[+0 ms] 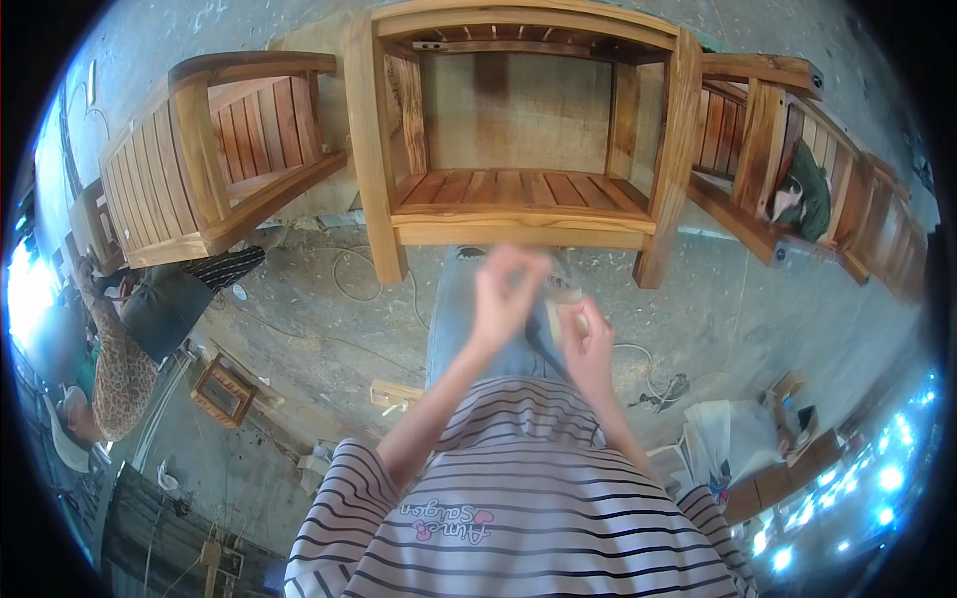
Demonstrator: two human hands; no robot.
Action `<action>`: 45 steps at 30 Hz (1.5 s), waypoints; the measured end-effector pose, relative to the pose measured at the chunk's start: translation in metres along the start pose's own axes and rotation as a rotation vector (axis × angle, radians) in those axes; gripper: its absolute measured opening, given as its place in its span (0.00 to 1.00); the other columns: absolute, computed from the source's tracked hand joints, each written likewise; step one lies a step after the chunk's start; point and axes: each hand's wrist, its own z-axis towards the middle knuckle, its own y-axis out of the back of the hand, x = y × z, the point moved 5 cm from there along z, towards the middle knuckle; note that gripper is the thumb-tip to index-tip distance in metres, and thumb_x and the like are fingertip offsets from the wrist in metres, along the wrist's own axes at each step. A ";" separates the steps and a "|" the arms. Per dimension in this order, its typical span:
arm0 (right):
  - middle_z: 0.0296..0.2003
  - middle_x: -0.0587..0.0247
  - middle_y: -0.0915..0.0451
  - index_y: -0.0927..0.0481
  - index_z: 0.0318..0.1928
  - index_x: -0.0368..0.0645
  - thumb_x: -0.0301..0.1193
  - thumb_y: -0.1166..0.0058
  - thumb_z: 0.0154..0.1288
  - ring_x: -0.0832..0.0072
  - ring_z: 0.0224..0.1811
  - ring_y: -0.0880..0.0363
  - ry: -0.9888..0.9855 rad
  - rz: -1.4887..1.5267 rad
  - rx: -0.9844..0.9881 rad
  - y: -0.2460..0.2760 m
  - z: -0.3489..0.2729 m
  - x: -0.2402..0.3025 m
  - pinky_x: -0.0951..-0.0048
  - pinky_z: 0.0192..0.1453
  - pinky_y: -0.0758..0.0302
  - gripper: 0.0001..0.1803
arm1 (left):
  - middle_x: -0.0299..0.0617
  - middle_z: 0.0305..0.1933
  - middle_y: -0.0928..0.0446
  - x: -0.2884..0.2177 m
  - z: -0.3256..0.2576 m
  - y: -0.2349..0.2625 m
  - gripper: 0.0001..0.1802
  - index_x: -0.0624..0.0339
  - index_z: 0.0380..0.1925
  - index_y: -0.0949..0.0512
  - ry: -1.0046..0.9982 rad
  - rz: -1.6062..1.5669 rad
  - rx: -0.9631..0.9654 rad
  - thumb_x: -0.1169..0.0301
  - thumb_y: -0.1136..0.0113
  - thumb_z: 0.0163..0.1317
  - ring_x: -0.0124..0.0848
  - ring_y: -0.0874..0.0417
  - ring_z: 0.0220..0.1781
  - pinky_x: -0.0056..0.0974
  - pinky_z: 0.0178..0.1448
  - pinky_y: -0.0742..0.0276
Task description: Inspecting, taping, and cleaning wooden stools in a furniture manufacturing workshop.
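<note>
Just in front of my lap, my left hand [510, 294] is raised with thumb and fingers curled into a pinch. It is blurred by motion, and whatever it pinches is too small to make out. My right hand [586, 337] sits a little lower and to the right, fingers closed together. A small pale piece [565, 297] shows beside its fingertips, its kind unclear. Beyond both hands stands a wooden frame table [523, 239] with a slatted lower shelf; the left fingertips overlap its lower front edge in view, and contact cannot be told.
Slatted wooden armchairs flank the table, one at left [155, 189] and one at right [763, 140] with a dark green cloth [805, 189] on it. A co-worker [125, 369] sits at far left. Cables [354, 284] and a small wooden frame [223, 391] lie on the floor.
</note>
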 end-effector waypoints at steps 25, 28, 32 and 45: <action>0.32 0.71 0.21 0.23 0.40 0.38 0.25 0.45 0.71 0.88 0.35 0.28 -0.171 0.548 -0.163 0.104 0.022 -0.042 0.83 0.37 0.32 0.03 | 0.38 0.27 0.14 -0.053 0.281 -0.225 0.33 0.60 0.57 0.22 -0.331 0.240 0.229 0.67 0.25 0.49 0.29 0.14 0.32 0.34 0.49 0.21; 0.34 0.69 0.21 0.23 0.40 0.38 0.25 0.45 0.71 0.88 0.37 0.27 -0.161 0.555 -0.160 0.115 0.024 -0.044 0.84 0.40 0.31 0.03 | 0.57 0.70 0.35 -0.044 0.286 -0.234 0.30 0.55 0.66 0.31 -0.088 0.363 0.261 0.56 0.42 0.67 0.52 0.38 0.73 0.58 0.75 0.45; 0.33 0.69 0.21 0.23 0.40 0.37 0.25 0.44 0.71 0.88 0.37 0.27 -0.166 0.579 -0.154 0.123 0.025 -0.045 0.84 0.40 0.30 0.03 | 0.41 0.31 0.17 -0.032 0.288 -0.220 0.41 0.58 0.44 0.36 -0.015 0.341 0.029 0.53 0.17 0.38 0.35 0.14 0.38 0.39 0.50 0.21; 0.48 0.64 0.23 0.27 0.55 0.37 0.22 0.47 0.71 0.81 0.48 0.25 -0.014 0.665 -0.150 0.158 0.054 -0.011 0.80 0.50 0.28 0.14 | 0.34 0.31 0.22 -0.026 0.233 -0.221 0.32 0.61 0.42 0.30 -0.058 0.035 0.116 0.55 0.20 0.49 0.24 0.23 0.38 0.30 0.44 0.24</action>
